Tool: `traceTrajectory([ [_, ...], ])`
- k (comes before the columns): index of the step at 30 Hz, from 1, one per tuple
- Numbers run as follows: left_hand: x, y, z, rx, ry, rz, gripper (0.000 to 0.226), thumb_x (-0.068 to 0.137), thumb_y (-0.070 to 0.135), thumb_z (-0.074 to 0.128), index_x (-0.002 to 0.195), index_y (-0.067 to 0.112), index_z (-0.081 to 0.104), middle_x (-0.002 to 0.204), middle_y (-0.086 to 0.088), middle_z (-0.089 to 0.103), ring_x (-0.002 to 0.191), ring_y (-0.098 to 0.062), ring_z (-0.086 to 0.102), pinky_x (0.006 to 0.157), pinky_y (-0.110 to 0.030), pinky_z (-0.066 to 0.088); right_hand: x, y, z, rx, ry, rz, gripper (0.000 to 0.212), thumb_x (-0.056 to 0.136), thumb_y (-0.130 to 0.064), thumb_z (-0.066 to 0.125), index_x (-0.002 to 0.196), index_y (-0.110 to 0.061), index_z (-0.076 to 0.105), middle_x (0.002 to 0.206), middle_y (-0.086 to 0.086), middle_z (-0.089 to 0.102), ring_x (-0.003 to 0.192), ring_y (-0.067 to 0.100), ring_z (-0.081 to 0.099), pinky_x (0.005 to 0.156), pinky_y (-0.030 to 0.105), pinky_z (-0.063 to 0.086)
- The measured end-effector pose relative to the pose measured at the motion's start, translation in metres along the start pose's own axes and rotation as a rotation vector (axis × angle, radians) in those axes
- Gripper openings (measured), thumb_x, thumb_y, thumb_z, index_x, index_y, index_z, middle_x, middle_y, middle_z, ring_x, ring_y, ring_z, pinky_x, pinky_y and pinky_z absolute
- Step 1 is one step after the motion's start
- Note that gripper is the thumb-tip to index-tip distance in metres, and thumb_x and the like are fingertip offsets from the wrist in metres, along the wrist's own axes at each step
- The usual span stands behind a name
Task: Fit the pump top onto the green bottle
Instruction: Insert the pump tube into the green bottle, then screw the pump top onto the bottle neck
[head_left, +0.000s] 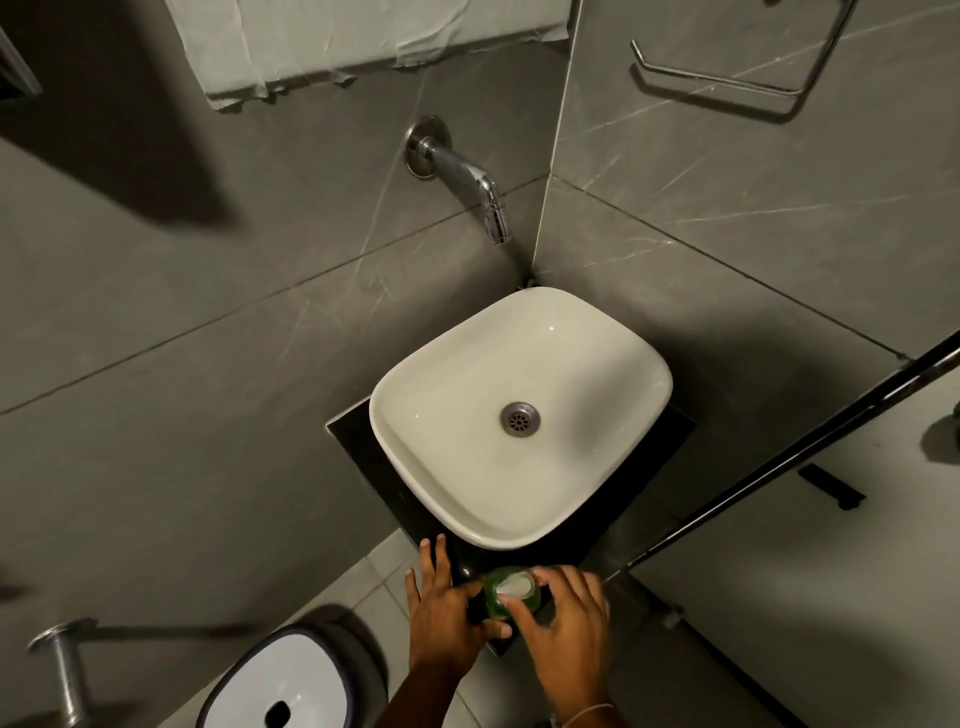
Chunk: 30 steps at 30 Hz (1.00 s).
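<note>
The bottle (497, 597) is steadied on the counter (363, 447) between the left hand's (447, 605) thumb and fingers. The pump (515, 585) is pinched by the right hand's (563, 623) fingertips, apparently already on the neck. It should be kept upright and twisted gently.

Small tiled bathroom, white basin (519, 415), wall tap (467, 182), probably a toilet-roll holder (727, 78)

Grey marble-look walls (208, 322) meet in a corner; a white basin (415, 415) sits on a dark counter (353, 441) under a chrome tap (467, 182); the light is dim.
</note>
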<state>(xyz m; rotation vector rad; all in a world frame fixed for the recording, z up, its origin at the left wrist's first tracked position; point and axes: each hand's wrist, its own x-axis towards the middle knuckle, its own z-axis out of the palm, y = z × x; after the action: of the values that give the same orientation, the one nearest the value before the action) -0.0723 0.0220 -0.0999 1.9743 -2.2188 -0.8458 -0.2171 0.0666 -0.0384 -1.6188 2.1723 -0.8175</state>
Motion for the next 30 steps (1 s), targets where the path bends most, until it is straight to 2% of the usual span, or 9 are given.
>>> traceTrajectory([
  [3,0.000,0.001,0.000,0.004,0.003,0.004,0.064,0.059,0.070,0.068,0.118,0.045,0.058,0.161,-0.008,-0.011,0.142,-0.026,-0.029,0.118,-0.054,-0.007,0.003,0.005,0.001,0.028,-0.048,-0.026,0.051,0.066,-0.062,0.068,0.112,-0.039,0.068,0.110,-0.017,0.059,0.106,0.010,0.048,0.088,0.036,0.046],
  [7,0.000,0.001,0.001,0.000,0.017,0.006,0.064,0.059,0.068,0.070,0.118,0.046,0.056,0.161,-0.007,-0.010,0.143,-0.026,-0.028,0.118,-0.054,-0.007,0.006,0.006,0.003,-0.031,-0.001,-0.022,0.034,0.057,-0.053,0.082,0.083,-0.033,0.073,0.096,-0.013,0.061,0.095,0.016,0.053,0.077,0.039,0.048],
  [12,0.000,-0.001,0.006,0.038,0.043,0.019,0.048,0.064,0.058,0.073,0.107,0.039,0.063,0.161,-0.007,-0.006,0.141,-0.025,-0.029,0.119,-0.055,-0.003,0.007,-0.012,0.012,-0.103,0.021,0.132,0.053,0.051,-0.076,0.068,0.064,-0.031,0.043,0.075,-0.008,0.055,0.085,0.021,0.054,0.073,0.040,0.043],
  [15,0.000,-0.003,0.008,0.029,0.057,0.014,0.041,0.064,0.054,0.073,0.100,0.036,0.065,0.162,-0.007,-0.004,0.141,-0.023,-0.030,0.119,-0.056,-0.002,0.006,-0.009,0.014,-0.045,0.027,0.133,0.053,0.050,-0.081,0.064,0.076,-0.035,0.054,0.086,-0.012,0.056,0.093,0.015,0.050,0.079,0.039,0.042],
  [18,0.000,-0.003,0.009,0.036,0.058,0.021,0.051,0.061,0.062,0.070,0.106,0.038,0.064,0.161,-0.007,-0.006,0.141,-0.024,-0.030,0.119,-0.055,-0.005,0.002,0.003,0.013,0.017,0.012,0.019,0.051,0.056,-0.068,0.070,0.097,-0.038,0.065,0.100,-0.016,0.058,0.101,0.014,0.050,0.079,0.034,0.037],
  [20,0.001,-0.002,0.008,0.038,0.057,0.019,0.057,0.060,0.065,0.070,0.110,0.039,0.063,0.161,-0.005,-0.008,0.142,-0.024,-0.029,0.118,-0.053,-0.008,0.002,0.007,0.015,0.001,0.020,0.007,0.044,0.055,-0.061,0.074,0.088,-0.034,0.064,0.097,-0.014,0.059,0.098,0.019,0.053,0.075,0.032,0.035],
  [24,0.001,-0.003,0.009,0.028,0.059,0.014,0.049,0.062,0.061,0.072,0.104,0.038,0.065,0.162,-0.005,-0.005,0.139,-0.021,-0.033,0.119,-0.055,-0.005,0.009,-0.001,0.020,-0.053,-0.018,0.120,0.057,0.047,-0.076,0.068,0.077,-0.030,0.053,0.089,-0.011,0.058,0.096,0.017,0.051,0.078,0.039,0.044],
  [27,0.001,-0.004,0.009,0.039,0.049,0.014,0.055,0.062,0.065,0.068,0.111,0.039,0.063,0.161,-0.005,-0.007,0.138,-0.022,-0.035,0.119,-0.055,-0.007,0.004,0.008,0.021,0.053,-0.017,0.072,0.055,0.051,-0.075,0.068,0.094,-0.041,0.061,0.099,-0.021,0.055,0.103,0.007,0.044,0.085,0.037,0.039],
  [30,0.001,-0.002,0.007,0.051,0.049,0.017,0.066,0.060,0.071,0.067,0.118,0.041,0.059,0.161,-0.005,-0.009,0.140,-0.023,-0.033,0.117,-0.053,-0.011,0.002,0.017,0.018,0.096,-0.007,0.012,0.051,0.057,-0.054,0.079,0.105,-0.046,0.065,0.103,-0.027,0.053,0.105,0.006,0.044,0.087,0.040,0.043],
])
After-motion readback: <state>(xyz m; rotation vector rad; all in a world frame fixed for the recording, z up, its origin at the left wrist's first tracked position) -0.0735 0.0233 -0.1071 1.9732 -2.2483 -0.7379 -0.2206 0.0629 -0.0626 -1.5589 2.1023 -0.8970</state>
